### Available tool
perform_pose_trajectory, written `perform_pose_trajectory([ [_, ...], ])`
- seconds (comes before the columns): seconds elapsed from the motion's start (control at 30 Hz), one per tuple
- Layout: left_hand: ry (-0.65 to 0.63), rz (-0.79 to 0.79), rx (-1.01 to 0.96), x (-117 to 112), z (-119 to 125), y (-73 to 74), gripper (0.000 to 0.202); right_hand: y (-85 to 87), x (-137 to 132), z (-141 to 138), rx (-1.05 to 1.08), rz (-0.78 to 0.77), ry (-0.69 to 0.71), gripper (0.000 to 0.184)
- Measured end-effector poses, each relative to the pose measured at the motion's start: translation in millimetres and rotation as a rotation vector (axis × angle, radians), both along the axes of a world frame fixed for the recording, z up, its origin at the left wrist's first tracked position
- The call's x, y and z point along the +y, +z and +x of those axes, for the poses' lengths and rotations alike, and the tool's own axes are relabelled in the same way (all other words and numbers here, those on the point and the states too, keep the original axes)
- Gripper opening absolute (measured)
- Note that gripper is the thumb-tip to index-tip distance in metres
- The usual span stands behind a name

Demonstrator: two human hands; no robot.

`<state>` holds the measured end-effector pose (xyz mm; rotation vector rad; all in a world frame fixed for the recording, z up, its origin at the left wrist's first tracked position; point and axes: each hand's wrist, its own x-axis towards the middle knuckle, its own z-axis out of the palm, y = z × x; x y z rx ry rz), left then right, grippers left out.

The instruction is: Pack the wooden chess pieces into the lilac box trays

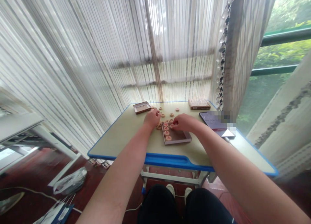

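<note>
A small brown tray (178, 138) lies on the beige, blue-edged desk (121, 139), with three round wooden game pieces (166, 132) in a column along its left side. My right hand (185, 122) rests over the tray's far edge, fingers curled in a pinch around a piece at the top of the column. My left hand (152, 118) lies just left of the tray, fingers bent over loose pieces on the desk. Several more loose pieces (170, 113) are scattered beyond both hands.
A second small tray (142, 107) sits at the desk's far left and a wooden box (199, 103) at the far right. A phone (217, 123) lies at the right. Striped curtains hang behind. A plastic bag (70, 182) lies on the floor.
</note>
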<state>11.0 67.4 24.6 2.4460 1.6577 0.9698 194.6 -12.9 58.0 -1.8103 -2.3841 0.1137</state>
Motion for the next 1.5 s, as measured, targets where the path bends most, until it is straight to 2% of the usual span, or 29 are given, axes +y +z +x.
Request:
perform_pose_trajectory([
  [0.13, 0.06, 0.003, 0.053, 0.5, 1.0, -1.6, 0.027, -6.6, 1.9, -3.4, -0.044, 0.023, -0.029, 0.035],
  [0.33, 0.171, -0.002, -0.022, 6.4, -1.6, -3.3, 0.034, -8.8, 4.0, -4.1, 0.022, 0.077, -0.014, 0.03],
  [0.5, 0.142, -0.035, -0.006, 4.3, -3.0, -3.9, 0.03, -11.4, 7.4, -2.3, 0.102, 0.082, 0.009, 0.021],
  [0.7, 0.085, 0.0, 0.049, 2.2, -1.9, -3.3, 0.023, -18.1, 12.9, -1.0, 0.125, 0.083, 0.026, 0.022],
  [0.83, 0.087, 0.042, 0.073, 5.4, -1.9, -4.5, 0.025, -19.5, 14.0, -1.2, 0.116, 0.078, 0.018, 0.025],
  [1.2, 0.05, -0.016, 0.074, 9.4, -4.2, -6.8, 0.029, -15.9, 12.5, 0.3, 0.124, 0.051, 0.033, 0.021],
  [1.37, 0.162, -0.021, 0.082, 9.7, -9.0, -7.9, 0.041, -12.2, 14.7, 7.9, 0.143, 0.076, -0.01, 0.026],
  [1.5, 0.261, -0.134, 0.083, 12.0, -12.6, -9.4, 0.038, -15.7, 23.5, 18.7, 0.193, 0.203, -0.115, 0.03],
])
